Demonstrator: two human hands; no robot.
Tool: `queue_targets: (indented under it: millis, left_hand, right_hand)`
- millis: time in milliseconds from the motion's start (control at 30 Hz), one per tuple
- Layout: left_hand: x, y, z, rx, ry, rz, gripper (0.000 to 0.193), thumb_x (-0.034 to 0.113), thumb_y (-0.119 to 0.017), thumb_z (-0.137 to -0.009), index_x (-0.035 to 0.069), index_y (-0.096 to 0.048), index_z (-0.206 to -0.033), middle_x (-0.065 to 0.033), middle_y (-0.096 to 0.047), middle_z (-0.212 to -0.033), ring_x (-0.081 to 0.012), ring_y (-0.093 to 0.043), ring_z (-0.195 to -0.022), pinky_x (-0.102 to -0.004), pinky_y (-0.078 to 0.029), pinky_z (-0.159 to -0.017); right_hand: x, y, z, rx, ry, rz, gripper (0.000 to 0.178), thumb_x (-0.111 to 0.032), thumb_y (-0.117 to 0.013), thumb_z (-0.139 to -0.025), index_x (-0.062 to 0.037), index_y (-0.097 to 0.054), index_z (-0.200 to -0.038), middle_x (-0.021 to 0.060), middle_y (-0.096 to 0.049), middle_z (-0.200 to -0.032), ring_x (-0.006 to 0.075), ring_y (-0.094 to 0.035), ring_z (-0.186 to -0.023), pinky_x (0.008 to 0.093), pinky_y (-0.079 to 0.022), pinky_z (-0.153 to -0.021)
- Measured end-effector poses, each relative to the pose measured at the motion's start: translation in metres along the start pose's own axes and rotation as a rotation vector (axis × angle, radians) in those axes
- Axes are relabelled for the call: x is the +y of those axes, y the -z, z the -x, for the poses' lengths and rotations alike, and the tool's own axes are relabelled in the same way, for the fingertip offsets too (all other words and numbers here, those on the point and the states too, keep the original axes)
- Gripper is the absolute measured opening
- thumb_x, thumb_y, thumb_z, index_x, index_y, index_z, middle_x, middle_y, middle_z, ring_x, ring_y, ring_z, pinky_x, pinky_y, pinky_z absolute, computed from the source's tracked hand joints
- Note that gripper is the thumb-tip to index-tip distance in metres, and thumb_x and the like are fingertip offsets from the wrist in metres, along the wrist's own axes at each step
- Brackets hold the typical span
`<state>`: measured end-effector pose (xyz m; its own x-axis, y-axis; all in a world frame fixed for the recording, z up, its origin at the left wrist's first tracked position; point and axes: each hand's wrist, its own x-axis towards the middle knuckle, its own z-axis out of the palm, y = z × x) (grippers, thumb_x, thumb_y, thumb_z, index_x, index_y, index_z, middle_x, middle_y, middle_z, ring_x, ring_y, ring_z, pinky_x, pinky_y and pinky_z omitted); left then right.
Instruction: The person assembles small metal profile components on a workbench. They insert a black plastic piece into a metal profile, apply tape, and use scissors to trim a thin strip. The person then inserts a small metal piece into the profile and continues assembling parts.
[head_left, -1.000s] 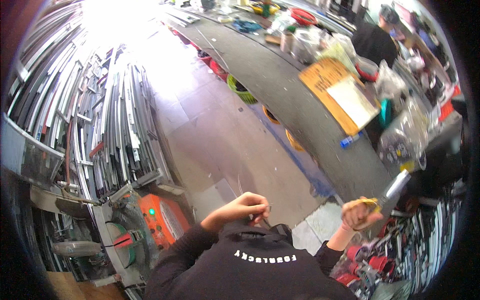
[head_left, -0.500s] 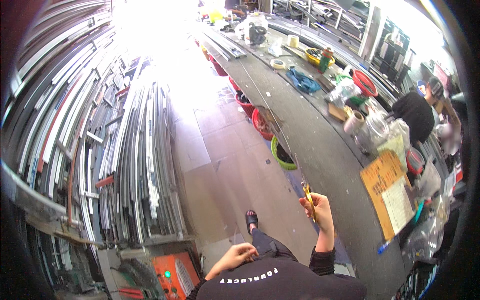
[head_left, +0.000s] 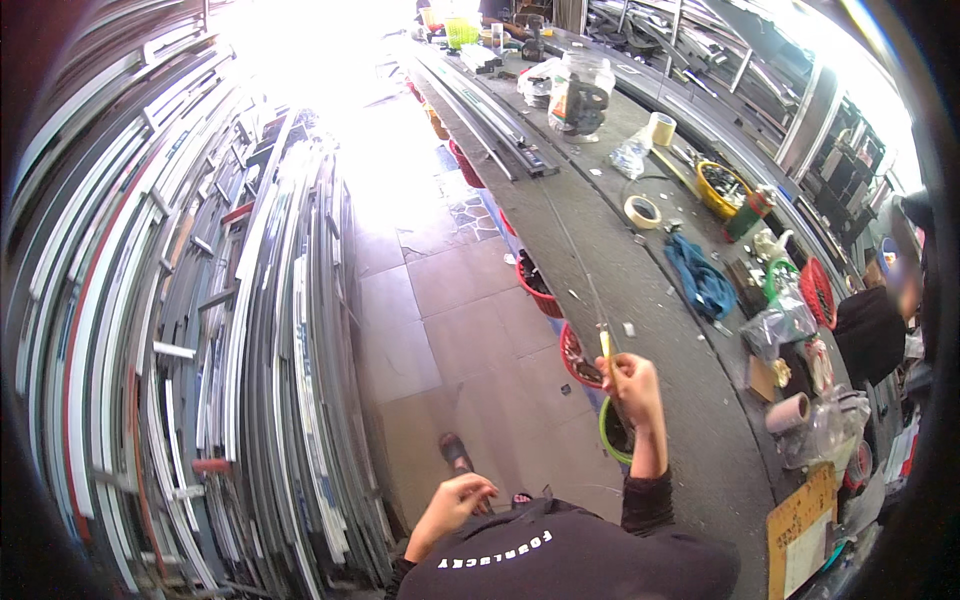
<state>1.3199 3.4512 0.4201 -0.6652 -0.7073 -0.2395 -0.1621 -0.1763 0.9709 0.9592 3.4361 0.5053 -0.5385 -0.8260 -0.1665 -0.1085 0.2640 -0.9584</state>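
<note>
My right hand (head_left: 636, 388) is closed around a slim yellow-handled tool (head_left: 606, 345) whose thin tip points away from me. It is over the near edge of the long dark workbench (head_left: 690, 400), above a green basket (head_left: 616, 432). The tool's exact kind is too small to tell. A long thin line (head_left: 572, 240) runs along the bench top toward the tool; whether they touch I cannot tell. At waist height my left hand (head_left: 462, 497) has its fingers curled in; what it holds, if anything, is hidden.
Metal profiles (head_left: 285, 400) stand densely racked at left. Red baskets (head_left: 536, 285) line the aisle under the bench edge. The bench bears metal rails (head_left: 480, 105), a clear jar (head_left: 582, 95), a tape roll (head_left: 642, 211), a blue cloth (head_left: 700, 275) and plastic bags (head_left: 825, 425). Someone in black (head_left: 868, 335) is at right.
I have moved forward along the aisle; bench things and baskets now appear nearer. The yellow tool stays in my right hand. My left hand is still curled near my waist.
</note>
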Motion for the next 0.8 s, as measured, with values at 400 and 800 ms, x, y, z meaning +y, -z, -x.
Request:
queue_targets:
  millis: [400, 800]
  left_hand:
    - [0.150, 0.214, -0.274, -0.321, -0.359, -0.262, 0.011, 0.013, -0.068, -0.095, 0.005, -0.075, -0.098, -0.0109, -0.058, -0.130, -0.0221, -0.059, -0.117, -0.0356, -0.053, -0.095]
    - [0.239, 0.181, -0.535, -0.198, -0.536, 0.076, 0.014, 0.012, -0.065, -0.095, 0.000, -0.074, -0.095, -0.0157, -0.064, -0.121, -0.0246, -0.064, -0.112, -0.0379, -0.050, -0.095]
  right_hand:
    - [-0.037, -0.006, -0.142, 0.975, -0.129, 1.104, 0.037, -0.026, -0.077, -0.086, 0.0005, -0.068, -0.110, 0.0156, -0.071, -0.107, 0.0342, -0.066, -0.102, 0.0442, -0.050, -0.092]
    - [-0.122, -0.207, -0.334, -0.070, 0.154, -0.729, 0.037, -0.031, -0.063, -0.101, -0.0009, -0.066, -0.122, 0.0032, -0.068, -0.102, 0.0076, -0.059, -0.084, 0.0239, -0.047, -0.073]
